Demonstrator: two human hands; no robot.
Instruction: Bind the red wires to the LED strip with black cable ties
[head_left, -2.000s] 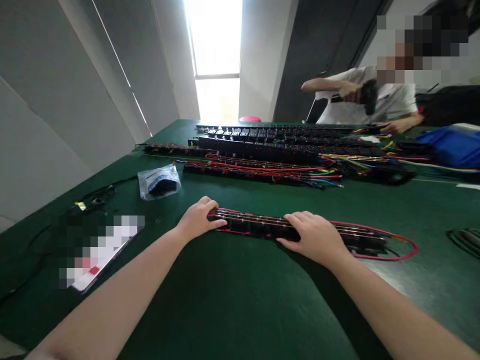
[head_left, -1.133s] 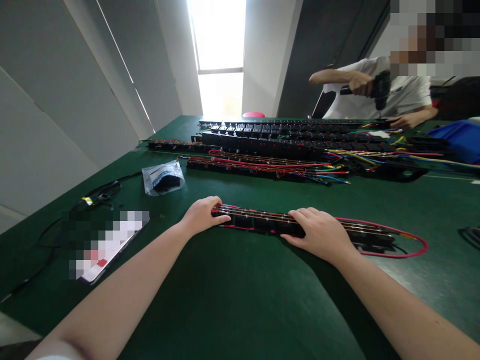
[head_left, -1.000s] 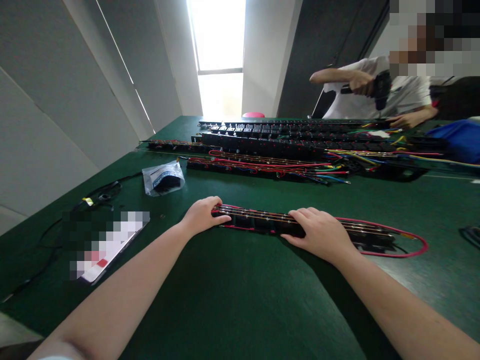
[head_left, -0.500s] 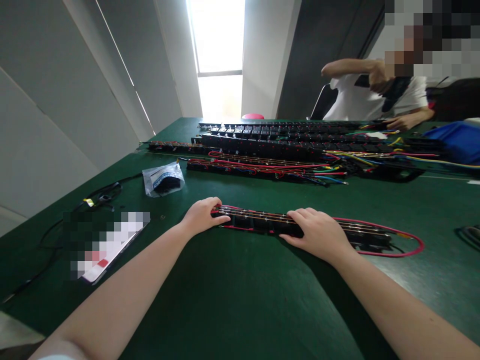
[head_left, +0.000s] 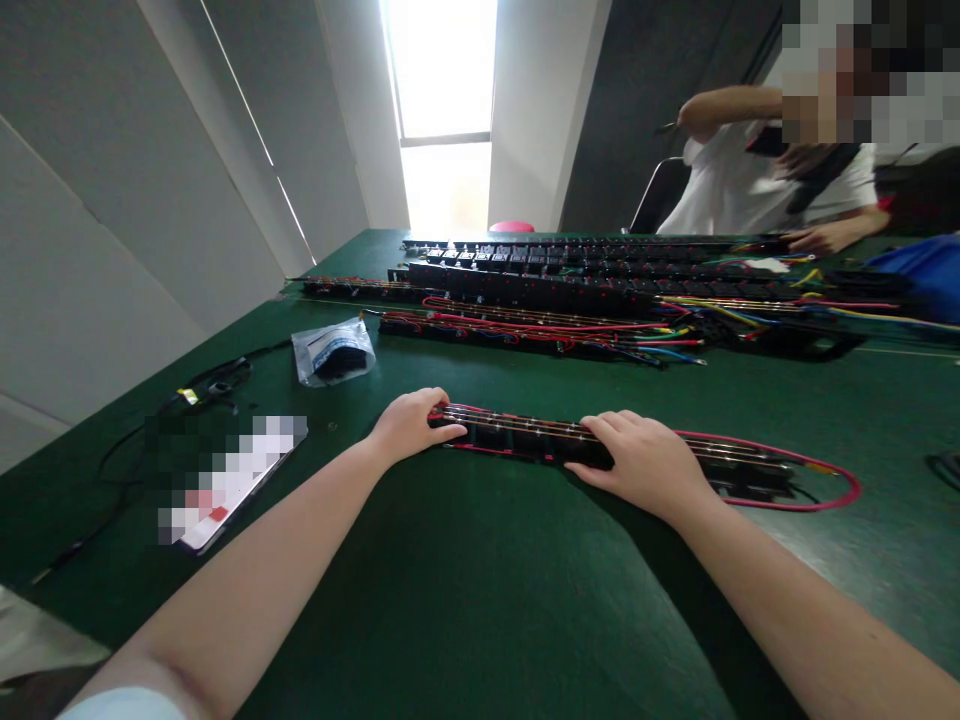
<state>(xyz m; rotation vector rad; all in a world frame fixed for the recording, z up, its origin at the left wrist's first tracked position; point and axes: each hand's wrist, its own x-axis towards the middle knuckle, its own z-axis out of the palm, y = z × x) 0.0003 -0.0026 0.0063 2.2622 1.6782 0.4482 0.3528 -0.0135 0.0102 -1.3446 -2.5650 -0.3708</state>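
A long black socket strip [head_left: 525, 438] with copper bars and a red wire [head_left: 825, 485] lies across the green table [head_left: 480, 600] in front of me. My left hand [head_left: 409, 425] is curled over the strip's left end, fingers closed on it. My right hand [head_left: 641, 462] lies over the strip's middle, fingers bent down onto it and gripping its near edge.
Several more black strips with coloured wires [head_left: 600, 300] lie in rows at the back. A clear bag [head_left: 334, 350] and black cables [head_left: 210, 385] are at the left. A flat blurred pack [head_left: 225, 475] lies near the left edge. Another person [head_left: 772, 190] works at the far right, beside a blue bag [head_left: 922, 275].
My hands have stayed on the strip. The person at the back has lifted a black power tool from the table up toward the chest.
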